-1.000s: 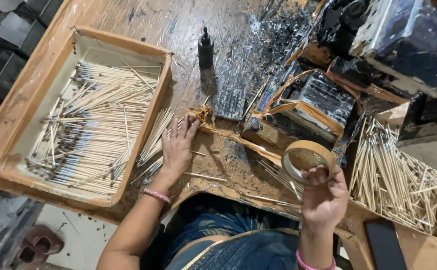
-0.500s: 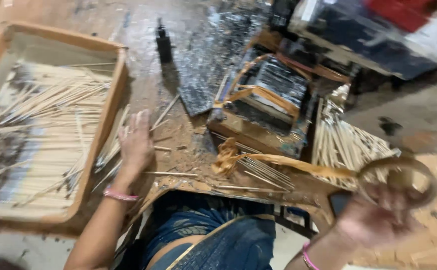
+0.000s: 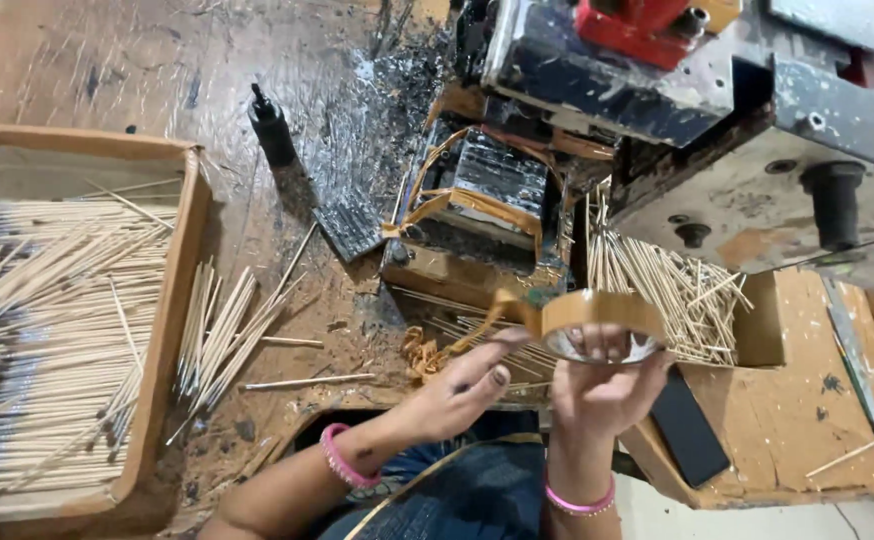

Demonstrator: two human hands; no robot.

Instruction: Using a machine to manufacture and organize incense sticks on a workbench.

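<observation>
Left hand point(image 3: 454, 385) pinching the loose tape end point(image 3: 505, 312), just left of the brown tape roll point(image 3: 602, 320). Right hand point(image 3: 605, 392) under the roll, fingers wrapped round it, at the worktop's point(image 3: 157, 60) near edge.

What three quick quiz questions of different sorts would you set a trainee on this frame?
1. True or false: the right hand holds a roll of brown tape.
2. Multiple choice: the left hand pinches a) a loose stick, b) the tape's free end, c) the dark phone.
3. Fill in: the wooden tray on the left holds a heap of thin ____.

Key
1. True; the right hand's fingers are through the roll.
2. b; the tape strip runs from the roll to the left fingers.
3. Sticks; more lie loose on the workbench beside the tray.
</observation>
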